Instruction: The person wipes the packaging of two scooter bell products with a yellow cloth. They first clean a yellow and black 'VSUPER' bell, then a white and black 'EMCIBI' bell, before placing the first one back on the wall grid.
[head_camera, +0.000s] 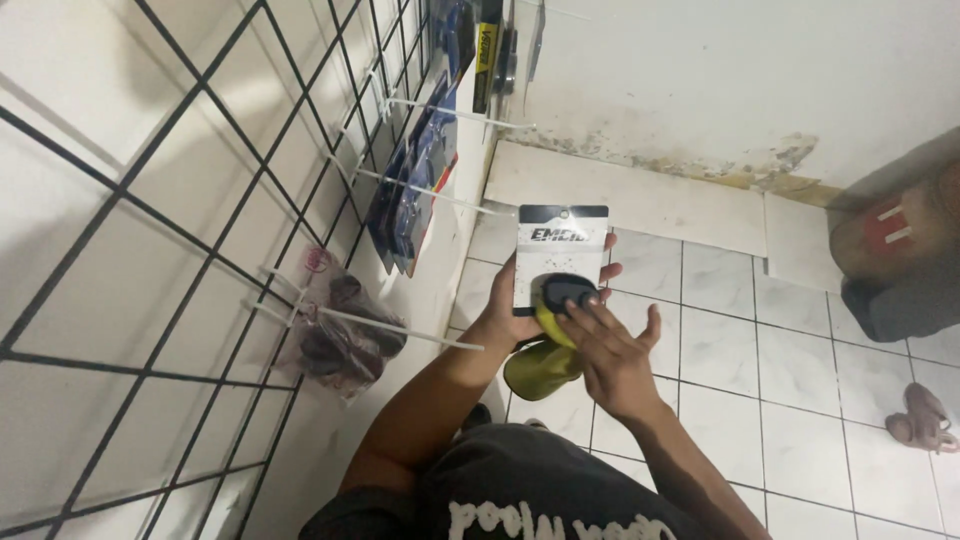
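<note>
Carded tool in both hands, off the rack, not yet hung.

Left hand grasps the carded yellow-green tool from behind; right hand lies loosely on its front, fingers spread, pinching nothing. Package held above the tiled floor, just right of the wire grid rack. Nearest white peg hook bare at its tip; farther hooks already carry blue carded packs. Judged: hanging remains.
</note>
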